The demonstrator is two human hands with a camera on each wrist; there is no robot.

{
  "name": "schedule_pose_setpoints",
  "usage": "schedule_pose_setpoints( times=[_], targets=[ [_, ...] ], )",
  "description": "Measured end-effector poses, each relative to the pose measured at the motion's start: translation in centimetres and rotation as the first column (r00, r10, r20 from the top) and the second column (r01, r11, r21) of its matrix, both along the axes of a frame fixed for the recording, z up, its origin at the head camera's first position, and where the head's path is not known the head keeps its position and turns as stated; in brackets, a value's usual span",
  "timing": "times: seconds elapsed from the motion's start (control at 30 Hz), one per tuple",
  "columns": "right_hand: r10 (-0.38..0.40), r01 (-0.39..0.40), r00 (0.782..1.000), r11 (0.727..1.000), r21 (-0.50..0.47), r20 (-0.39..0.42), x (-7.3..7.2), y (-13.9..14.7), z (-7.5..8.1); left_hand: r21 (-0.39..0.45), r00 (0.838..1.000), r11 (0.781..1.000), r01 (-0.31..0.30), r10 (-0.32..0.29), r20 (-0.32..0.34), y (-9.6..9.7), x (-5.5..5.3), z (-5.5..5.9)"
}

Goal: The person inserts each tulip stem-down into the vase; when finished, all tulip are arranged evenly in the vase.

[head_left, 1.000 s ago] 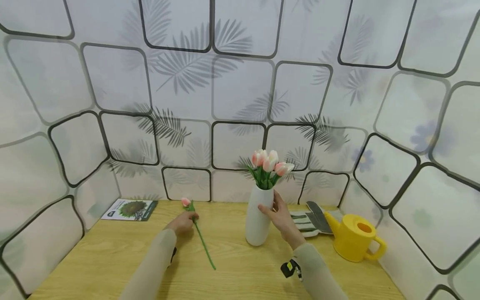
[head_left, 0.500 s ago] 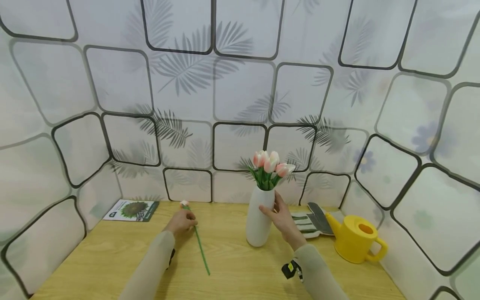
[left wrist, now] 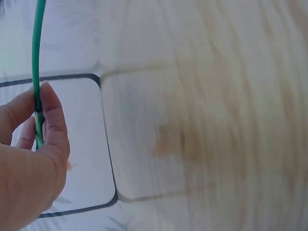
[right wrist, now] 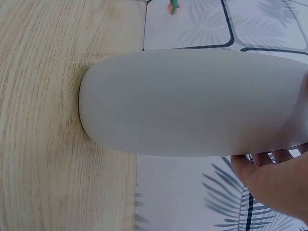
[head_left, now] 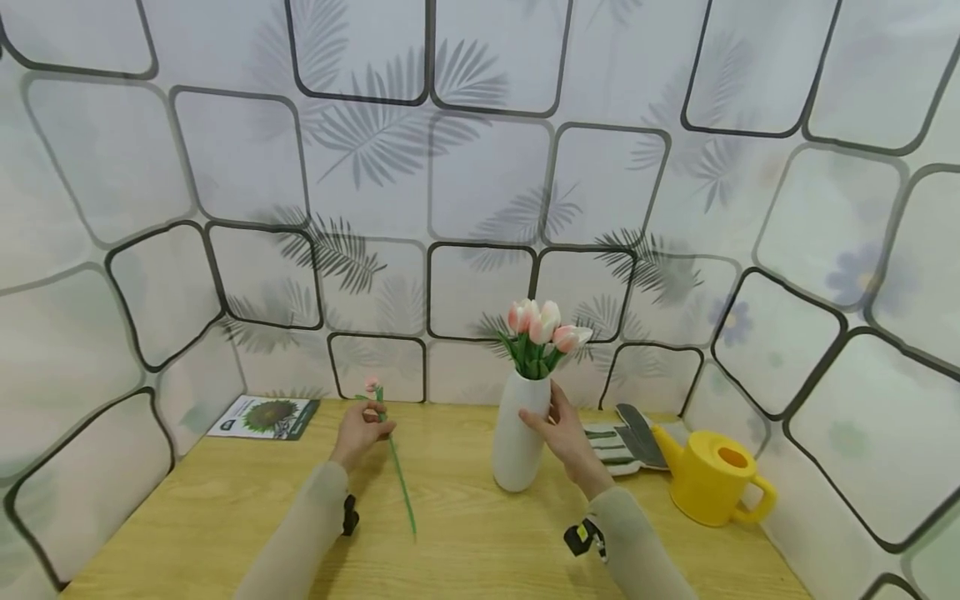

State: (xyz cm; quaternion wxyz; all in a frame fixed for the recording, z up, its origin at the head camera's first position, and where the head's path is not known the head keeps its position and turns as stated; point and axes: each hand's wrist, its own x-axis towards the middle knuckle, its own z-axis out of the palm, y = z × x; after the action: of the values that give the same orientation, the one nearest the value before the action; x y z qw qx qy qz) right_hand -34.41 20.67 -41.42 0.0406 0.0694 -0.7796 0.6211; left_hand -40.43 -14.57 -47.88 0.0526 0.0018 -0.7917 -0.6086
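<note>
My left hand pinches the green stem of a single pink tulip between thumb and fingers, just below its bloom. In the left wrist view the tulip's stem rises from between the fingertips. A tall white vase stands on the table, holding several pink-and-white tulips. My right hand grips the vase's upper right side, its thumb on the front. The right wrist view shows the smooth vase body and part of the hand; the other fingertips are hidden behind the vase.
To the right lie striped gloves and a dark grey piece, beside a yellow watering can. A sunflower-printed card lies at the back left. Patterned walls enclose the wooden table.
My left hand has lifted slightly and turned, raising the tulip's bloom end from the table. The stem's lower end has swung a little left. My right hand and the vase have stayed put.
</note>
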Motion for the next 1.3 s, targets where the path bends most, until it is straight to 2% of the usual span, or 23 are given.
schedule_pose_setpoints(
  times=[0.1, 0.2, 0.33, 0.57, 0.7, 0.83, 0.93, 1.03, 1.17, 1.3],
  targets=[
    [0.0, 0.0, 1.0, 1.0, -0.005, 0.005, 0.0, 0.0, 0.1, 0.124, 1.0, 0.992, 0.003, 0.0, -0.021, 0.4, 0.3, 0.5],
    [0.008, -0.008, 1.0, 1.0, -0.007, 0.001, 0.1, 0.0, 0.1, 0.184, 0.999, 0.983, -0.009, 0.016, -0.033, 0.8, 0.4, 1.1],
    [0.005, -0.005, 1.0, 1.0, -0.004, 0.007, 0.1, -0.1, 0.2, 0.177, 0.997, 0.984, -0.032, 0.043, -0.059, 1.2, 0.5, 1.8],
    [0.001, -0.001, 1.0, 1.0, -0.007, 0.007, 0.3, -0.1, 0.3, 0.175, 0.984, 0.982, -0.073, 0.099, -0.148, 1.5, 0.5, 3.3],
    [0.0, 0.0, 1.0, 1.0, -0.006, 0.009, 0.3, -0.1, 0.3, 0.144, 0.985, 0.988, -0.063, 0.085, -0.151, 1.6, 1.0, 4.4],
    [0.006, -0.006, 1.0, 1.0, -0.006, 0.013, 0.2, -0.1, 0.3, 0.197, 0.986, 0.98, -0.033, 0.064, -0.154, 1.9, 1.3, 5.7],
    [0.008, -0.007, 1.0, 1.0, -0.009, 0.013, 0.3, -0.1, 0.4, 0.263, 0.983, 0.964, -0.031, 0.078, -0.168, 2.3, 1.5, 6.8],
    [0.01, -0.01, 1.0, 1.0, -0.012, 0.005, 0.4, -0.2, 0.4, 0.299, 0.97, 0.952, -0.069, 0.133, -0.201, 2.8, 1.7, 7.7],
    [0.013, -0.013, 1.0, 1.0, -0.013, 0.0, 0.4, -0.2, 0.4, 0.333, 0.942, 0.934, -0.13, 0.221, -0.251, 3.7, 1.9, 9.2],
    [0.004, -0.004, 1.0, 1.0, -0.008, -0.002, 0.2, -0.2, 0.2, 0.396, 0.916, 0.904, -0.163, 0.288, -0.281, 4.7, 1.8, 10.7]
  ],
)
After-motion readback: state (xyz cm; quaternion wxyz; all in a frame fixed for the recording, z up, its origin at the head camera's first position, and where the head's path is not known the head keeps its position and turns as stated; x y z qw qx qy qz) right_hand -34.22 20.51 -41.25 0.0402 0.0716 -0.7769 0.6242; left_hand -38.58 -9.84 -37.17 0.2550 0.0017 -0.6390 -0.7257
